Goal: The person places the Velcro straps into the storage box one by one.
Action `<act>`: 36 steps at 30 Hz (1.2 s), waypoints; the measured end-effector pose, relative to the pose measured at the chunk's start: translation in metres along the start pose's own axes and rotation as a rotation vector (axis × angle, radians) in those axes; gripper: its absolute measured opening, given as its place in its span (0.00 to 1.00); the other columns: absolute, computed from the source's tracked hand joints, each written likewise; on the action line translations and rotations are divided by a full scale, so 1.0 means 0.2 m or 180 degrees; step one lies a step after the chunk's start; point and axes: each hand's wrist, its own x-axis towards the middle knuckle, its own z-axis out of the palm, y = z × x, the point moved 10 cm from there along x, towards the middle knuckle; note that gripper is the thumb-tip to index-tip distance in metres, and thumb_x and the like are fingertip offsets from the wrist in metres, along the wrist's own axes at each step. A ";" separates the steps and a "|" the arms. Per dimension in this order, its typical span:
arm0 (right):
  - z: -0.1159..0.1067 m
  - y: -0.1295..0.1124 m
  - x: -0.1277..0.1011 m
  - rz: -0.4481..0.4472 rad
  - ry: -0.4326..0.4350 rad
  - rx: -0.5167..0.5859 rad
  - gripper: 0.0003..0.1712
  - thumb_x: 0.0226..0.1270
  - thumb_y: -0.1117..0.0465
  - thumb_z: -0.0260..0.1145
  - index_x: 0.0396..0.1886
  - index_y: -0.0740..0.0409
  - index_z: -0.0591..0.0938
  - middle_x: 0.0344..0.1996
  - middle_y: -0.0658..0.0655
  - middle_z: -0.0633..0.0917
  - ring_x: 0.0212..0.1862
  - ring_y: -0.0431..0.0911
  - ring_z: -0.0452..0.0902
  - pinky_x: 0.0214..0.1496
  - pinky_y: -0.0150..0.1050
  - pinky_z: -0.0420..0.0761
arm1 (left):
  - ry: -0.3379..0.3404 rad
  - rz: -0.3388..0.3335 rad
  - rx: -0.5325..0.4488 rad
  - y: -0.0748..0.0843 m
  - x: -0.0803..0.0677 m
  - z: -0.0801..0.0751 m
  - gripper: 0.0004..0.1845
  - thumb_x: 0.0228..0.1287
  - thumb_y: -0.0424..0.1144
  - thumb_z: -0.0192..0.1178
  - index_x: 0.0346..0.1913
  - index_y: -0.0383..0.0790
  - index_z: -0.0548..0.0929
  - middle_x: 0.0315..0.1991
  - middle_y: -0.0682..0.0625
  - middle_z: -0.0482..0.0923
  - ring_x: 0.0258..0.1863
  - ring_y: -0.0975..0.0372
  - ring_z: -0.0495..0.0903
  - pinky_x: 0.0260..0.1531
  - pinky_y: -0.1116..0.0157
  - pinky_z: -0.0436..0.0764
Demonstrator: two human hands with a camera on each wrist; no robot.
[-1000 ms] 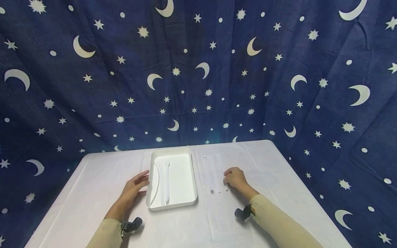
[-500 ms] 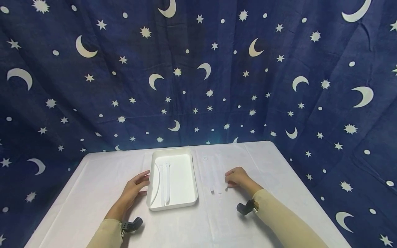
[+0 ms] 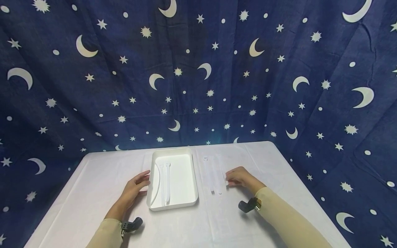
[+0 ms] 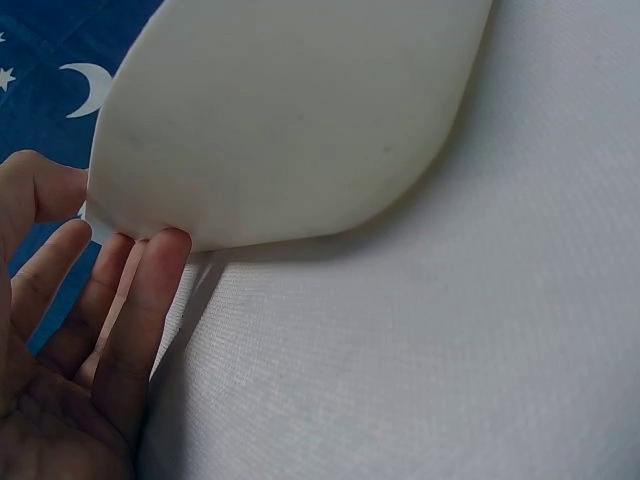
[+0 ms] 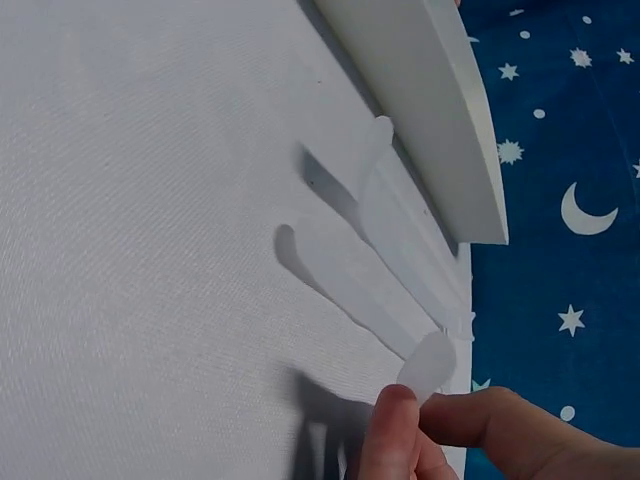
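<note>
A white tray [image 3: 183, 179] sits on the table, holding several thin white strips [image 3: 168, 182] along its left side, one of them bowed. My left hand [image 3: 133, 187] is beside the tray's left wall; in the left wrist view its extended fingers [image 4: 150, 310] touch the tray's outer side [image 4: 280, 130]. Right of the tray, my right hand [image 3: 240, 176] pinches a white strip between thumb and fingers. Its rounded end [image 5: 432, 362] sticks up in the right wrist view. Two more strips [image 5: 350, 290] lie just left of that hand, one with an upturned end [image 5: 378, 150].
A white cloth [image 3: 186, 227] covers the table. Behind and to the right hangs a dark blue curtain [image 3: 198, 86] with moons and stars. A black wrist camera [image 3: 131, 225] sits on the left wrist, another black camera [image 3: 247, 205] on the right.
My right hand has shifted slightly right, and the strip at its fingertips now shows its end lifted and tilted. The left hand and the tray keep their places.
</note>
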 end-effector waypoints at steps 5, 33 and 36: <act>0.02 0.02 0.01 0.0130 -0.0164 0.0316 0.24 0.52 0.77 0.68 0.52 0.75 0.79 0.30 0.58 0.83 0.27 0.42 0.82 0.35 0.33 0.89 | 0.0003 0.0003 0.0009 0.00 0.00 0.00 0.34 0.65 0.41 0.61 0.73 0.45 0.64 0.71 0.36 0.65 0.68 0.42 0.68 0.52 0.57 0.86; 0.05 -0.14 -0.05 -0.0001 -0.0592 0.0703 0.31 0.56 0.77 0.65 0.62 0.77 0.71 0.33 0.56 0.82 0.31 0.41 0.82 0.39 0.33 0.89 | -0.0003 -0.0017 0.0022 -0.01 0.00 0.00 0.35 0.64 0.41 0.61 0.74 0.44 0.64 0.71 0.36 0.65 0.67 0.42 0.68 0.54 0.56 0.85; 0.08 -0.16 -0.06 -0.0092 -0.0638 0.0729 0.31 0.57 0.76 0.65 0.63 0.78 0.70 0.37 0.57 0.82 0.33 0.41 0.81 0.42 0.34 0.89 | -0.0014 -0.0013 -0.0001 -0.01 0.00 0.00 0.35 0.64 0.41 0.61 0.74 0.44 0.63 0.71 0.35 0.65 0.67 0.41 0.68 0.53 0.56 0.85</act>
